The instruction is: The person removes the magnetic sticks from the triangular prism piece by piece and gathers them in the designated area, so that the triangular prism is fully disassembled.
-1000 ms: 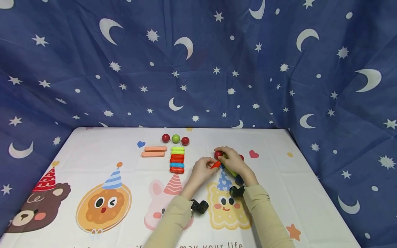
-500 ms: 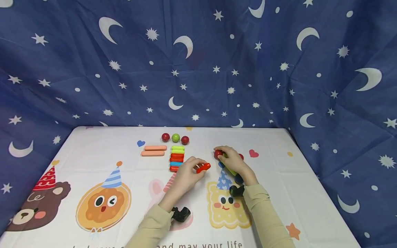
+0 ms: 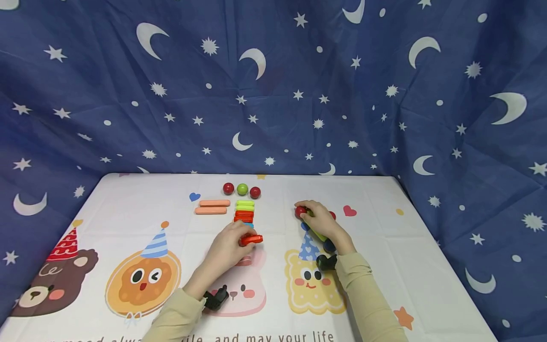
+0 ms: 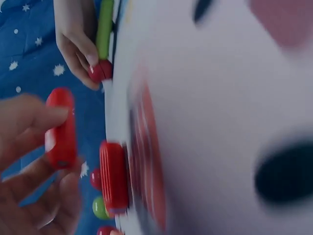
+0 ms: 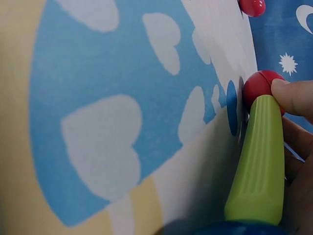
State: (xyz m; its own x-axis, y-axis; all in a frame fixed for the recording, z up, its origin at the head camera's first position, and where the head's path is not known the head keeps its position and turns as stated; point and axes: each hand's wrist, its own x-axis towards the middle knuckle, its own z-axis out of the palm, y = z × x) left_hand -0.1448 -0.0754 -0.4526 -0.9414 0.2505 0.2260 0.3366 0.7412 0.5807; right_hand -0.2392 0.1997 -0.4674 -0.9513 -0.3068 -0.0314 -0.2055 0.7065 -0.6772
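Two hands are at work on the tabletop [image 3: 128, 199], which carries a cartoon-printed white cloth. The left hand [image 3: 226, 247] pinches a red rod [image 3: 251, 239] between thumb and fingertips; its grip is narrow and closed round the piece. That rod hangs just at the near end of the stack of rods [image 3: 244, 213], a row of green, red and blue pieces laid side by side. The left wrist view shows the held rod [image 4: 61, 128] close beside, and roughly parallel to, the nearest red piece of the row [image 4: 113, 176], with a small gap between them.

The right hand [image 3: 321, 221] rests over a small assembly: a green rod [image 5: 258, 161] joined to a red ball [image 5: 259, 87], fingertip on the ball. Its fingers are curled round these pieces.

Elsewhere noted: two orange rods [image 3: 212, 207] left of the stack, and three balls [image 3: 241, 190], red, green, red, in a line behind it.

Judgement on the step in hand: the red rod appears due to join the row. It would be best kept level and parallel to its neighbour, lowered flush against the end piece, and released only once seated, so the row is not nudged askew. The right hand should hold the assembly steady meanwhile.
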